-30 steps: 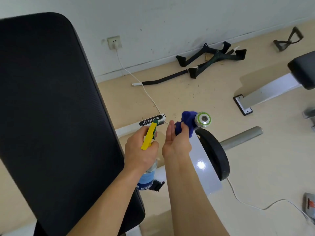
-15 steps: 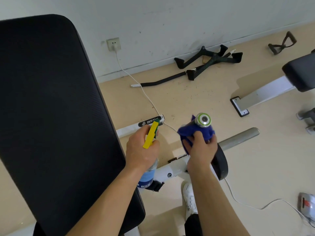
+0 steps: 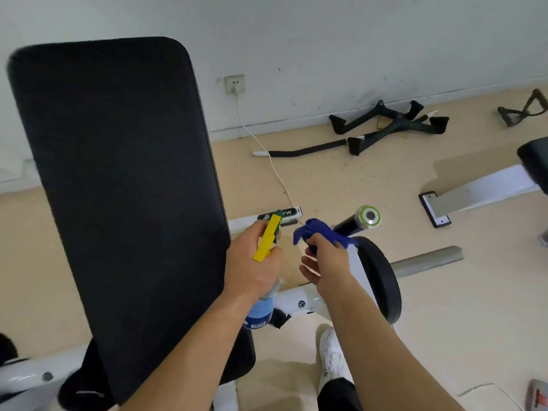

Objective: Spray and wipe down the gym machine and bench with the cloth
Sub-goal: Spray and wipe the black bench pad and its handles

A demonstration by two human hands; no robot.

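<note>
Beige floor and a white wall fill the room around us in our one head view. Our big black padded bench back (image 3: pixel 118 185) stands tilted up on the left. A white cable (image 3: pixel 261 149) runs from the wall socket (image 3: pixel 235 83) down across the floor, and black cable handles (image 3: pixel 388 126) lie near the wall.

Our left hand (image 3: pixel 252 262) has its fingers wrapped tight around the clear spray bottle with a blue label (image 3: pixel 261 312). Its yellow trigger (image 3: pixel 267 238) points up and away from us.

Our right hand (image 3: pixel 326 262) pinches the dark blue cloth (image 3: pixel 320 231) at the top, while the lower fingers (image 3: pixel 308 266) are spread loose. The cloth touches the black bar handle with the shiny green-ringed end cap (image 3: pixel 360 222), just above the black round weight plate (image 3: pixel 381 280).

Half a second ago the cloth was bunched right up over the end cap. Now it has slid down the handle toward us, and the cap is bare. We think that means the handle tip is wiped, and the white machine frame (image 3: pixel 296 301) and the bench pad come next.
</note>
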